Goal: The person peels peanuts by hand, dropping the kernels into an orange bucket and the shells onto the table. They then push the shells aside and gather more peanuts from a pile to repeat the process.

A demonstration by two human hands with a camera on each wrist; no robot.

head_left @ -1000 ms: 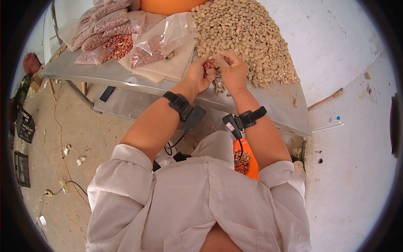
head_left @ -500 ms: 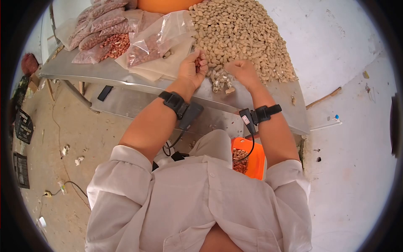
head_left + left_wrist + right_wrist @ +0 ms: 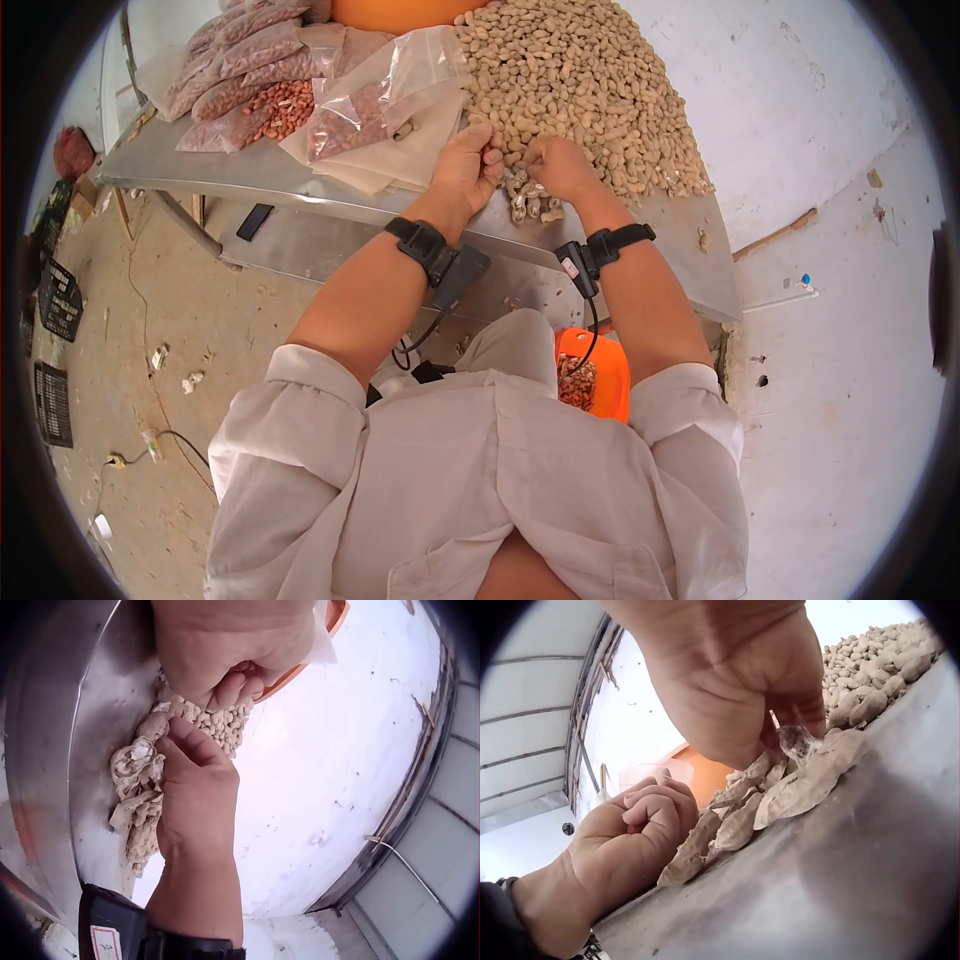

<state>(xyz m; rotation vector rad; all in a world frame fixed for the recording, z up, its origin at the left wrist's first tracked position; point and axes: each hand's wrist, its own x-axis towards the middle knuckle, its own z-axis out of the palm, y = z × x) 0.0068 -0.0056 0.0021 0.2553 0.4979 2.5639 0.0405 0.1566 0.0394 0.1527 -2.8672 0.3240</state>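
In the head view my left hand (image 3: pixel 463 175) is curled at the table's front, its fingers covering most of the red kernels in its palm. The left wrist view shows my right hand (image 3: pixel 199 787) with thumb and forefinger at a peanut pod (image 3: pixel 153 726), which they appear to pinch. Beneath those fingertips lies a small cluster of pods and broken shells (image 3: pixel 524 198). In the right wrist view the cluster (image 3: pixel 739 823) lies between my curled left hand (image 3: pixel 630 851) and my right hand (image 3: pixel 735 690), whose fingertips are partly hidden.
A large heap of unshelled peanuts (image 3: pixel 580 80) spreads behind my hands. To the left are a clear bag (image 3: pixel 350 125), loose red kernels (image 3: pixel 285 108) and stacked filled bags (image 3: pixel 255 55). An orange container (image 3: pixel 608 370) with kernels stands below the table's edge.
From working together, my hands separated; my right hand went out to the heap's edge, then came back left toward the shell cluster. My left fingers have curled further over the kernels.
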